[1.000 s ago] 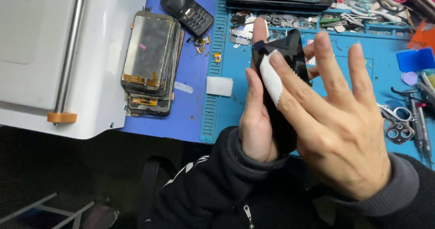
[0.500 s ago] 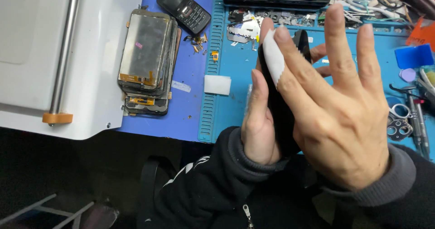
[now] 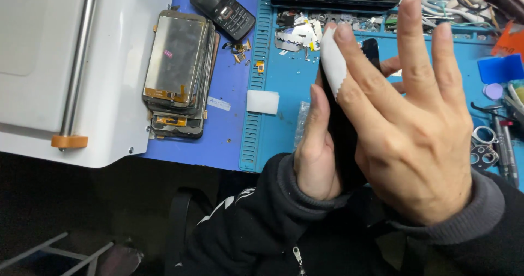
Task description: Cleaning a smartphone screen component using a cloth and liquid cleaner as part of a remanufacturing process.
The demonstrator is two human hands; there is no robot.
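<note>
Head view: my left hand [image 3: 319, 145] grips a dark phone panel [image 3: 344, 139] upright over the blue mat [image 3: 284, 117]. My right hand [image 3: 415, 128], fingers spread, presses a white wipe [image 3: 333, 63] on its far end. Wiping looks underway; a panel stack [image 3: 177, 74] lies left.

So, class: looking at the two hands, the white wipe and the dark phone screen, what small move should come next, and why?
Probably draw the white wipe down the dark phone screen. The right hand presses the wipe near the screen's top edge with its index finger, the left hand grips the screen upright from the side, and most of the glass below the wipe looks unreached.
</note>
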